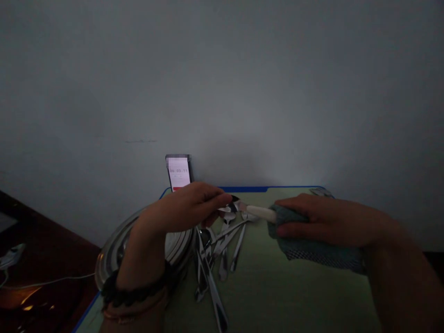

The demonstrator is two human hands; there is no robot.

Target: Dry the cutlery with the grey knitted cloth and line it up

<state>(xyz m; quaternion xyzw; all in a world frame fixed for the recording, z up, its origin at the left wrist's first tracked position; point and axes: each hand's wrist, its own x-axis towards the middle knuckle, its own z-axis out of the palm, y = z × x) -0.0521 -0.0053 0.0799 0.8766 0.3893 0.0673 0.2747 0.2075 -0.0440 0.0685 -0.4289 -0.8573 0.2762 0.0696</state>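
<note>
Between my hands is a spoon with a white handle (262,212) and a shiny metal head. My left hand (189,206) pinches the metal end with thumb and fingers. A grey-green cloth (291,240) is bunched in my right hand (322,219) and wraps the end of the handle. Below the spoon lies a loose pile of metal cutlery (224,252), spoons among it. My left forearm partly hides a round metal basin (111,245).
A phone (179,173) showing a running timer leans against the grey wall (243,92). The greenish table (277,296) has a blue edge. Some flat metal pieces (321,191) lie at the back right corner. A white cable (52,281) runs at the left.
</note>
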